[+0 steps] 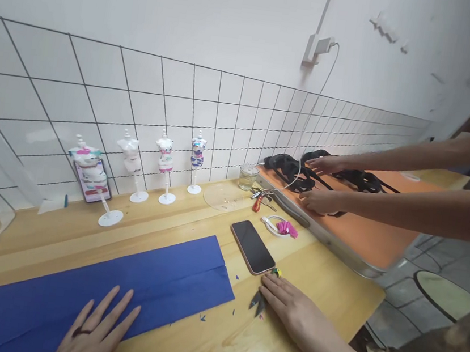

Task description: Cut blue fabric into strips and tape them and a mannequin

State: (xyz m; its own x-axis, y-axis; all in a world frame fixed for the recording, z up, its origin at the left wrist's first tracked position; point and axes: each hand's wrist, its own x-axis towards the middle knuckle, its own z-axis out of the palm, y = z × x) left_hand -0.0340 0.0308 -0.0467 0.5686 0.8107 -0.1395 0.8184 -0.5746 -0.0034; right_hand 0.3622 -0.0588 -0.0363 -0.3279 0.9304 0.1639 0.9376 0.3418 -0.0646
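My left hand [98, 330] lies with fingers spread on a long, folded dark-blue sheet [171, 274], paper or cloth, I cannot tell which; a dark ring is on one finger. To its right, my right hand [295, 312] rests palm down on the wooden table, fingers stretched out. Under and beside those fingers is a small dark tool [258, 301] that looks like snips, mostly covered, with a yellow-green piece [277, 272] near the fingertips. A smartphone [252, 247] lies just beyond my right hand. Tiny blue scraps [202, 317] are scattered between the sheet and the tool.
Several miniature dress forms [163, 161] stand along the tiled wall, one before a propped phone [100, 188]. A glass [247, 176], red-handled tool [257, 203] and coiled white cable [274, 225] sit farther right. Another person's hands [321, 201] touch black straps [291, 171] on an orange board [364, 237].
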